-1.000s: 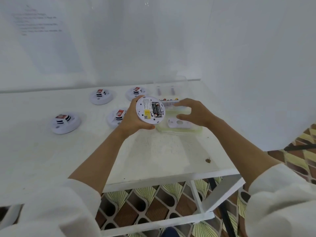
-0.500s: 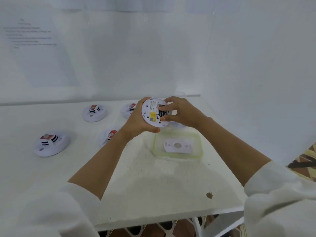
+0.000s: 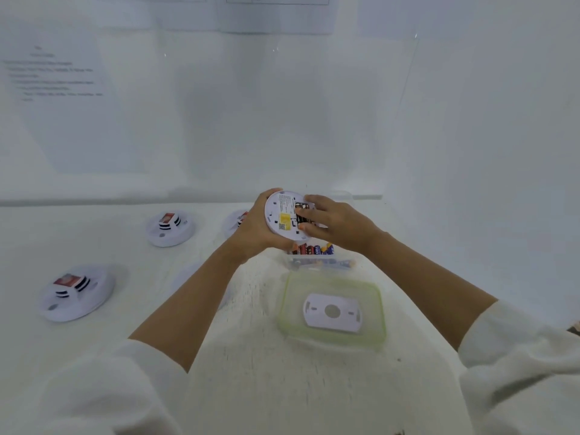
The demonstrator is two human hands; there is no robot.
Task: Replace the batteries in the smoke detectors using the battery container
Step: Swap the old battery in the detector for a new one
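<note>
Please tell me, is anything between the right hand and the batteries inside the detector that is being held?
Nothing visible. The left hand holds the detector back up, the plate lies on the lid, and the right hand pinches the bare batteries with its fingers. The open container stands just below.

White table (image 3: 266, 387) bears smoke detectors (image 3: 77, 293), battery container (image 3: 317, 262), lid (image 3: 372, 296) (green-rimmed).

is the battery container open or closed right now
Open. Its green-rimmed lid lies on the table apart from the battery container, and batteries show inside.
</note>
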